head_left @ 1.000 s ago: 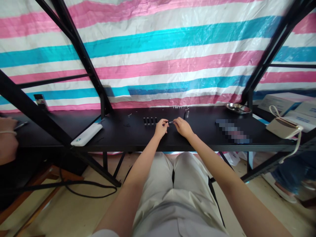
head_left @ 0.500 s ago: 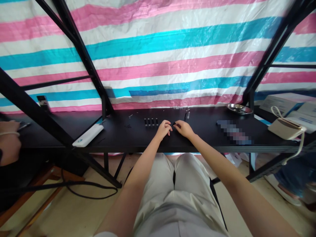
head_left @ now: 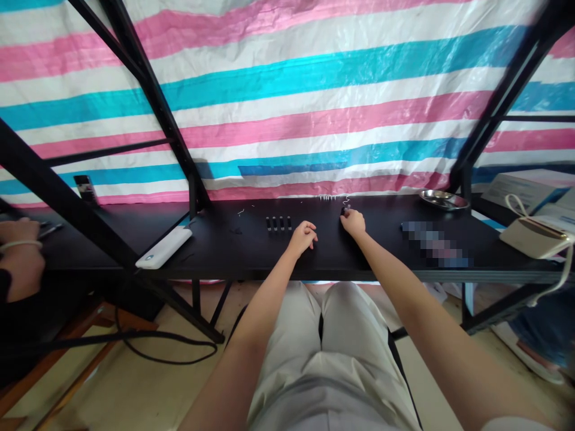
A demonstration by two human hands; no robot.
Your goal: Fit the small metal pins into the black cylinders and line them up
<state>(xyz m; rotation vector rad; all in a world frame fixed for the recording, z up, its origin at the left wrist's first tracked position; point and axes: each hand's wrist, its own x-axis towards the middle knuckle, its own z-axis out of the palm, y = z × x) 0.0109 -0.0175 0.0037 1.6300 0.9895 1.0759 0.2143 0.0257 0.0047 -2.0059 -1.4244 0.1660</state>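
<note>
My left hand (head_left: pixel 304 237) rests just above the front of the black table (head_left: pixel 233 257), fingers loosely curled and apart, with nothing visible in them. Farther back and to the right, my right hand (head_left: pixel 354 222) has its fingers closed at a small dark piece (head_left: pixel 344 211); its exact kind is too small to make out. A short clear part shows beside those fingertips. Left of my left hand, several small black cylinders with pale ends (head_left: pixel 278 224) stand in a row. Near the back edge lie several tiny pale pins (head_left: pixel 327 197) and a thin white squiggly bit (head_left: pixel 347 200).
A white power bank (head_left: pixel 164 246) lies at the left. On the right are a round metal dish (head_left: pixel 444 199), a blurred-out item (head_left: pixel 435 243) and a cream pouch with a strap (head_left: pixel 534 236). Black frame posts flank the table. Another person's hand (head_left: pixel 22 257) is at far left.
My right hand has moved away from my left hand, back and to the right, to where the small dark and clear parts lay. My left hand stays nearly in place.
</note>
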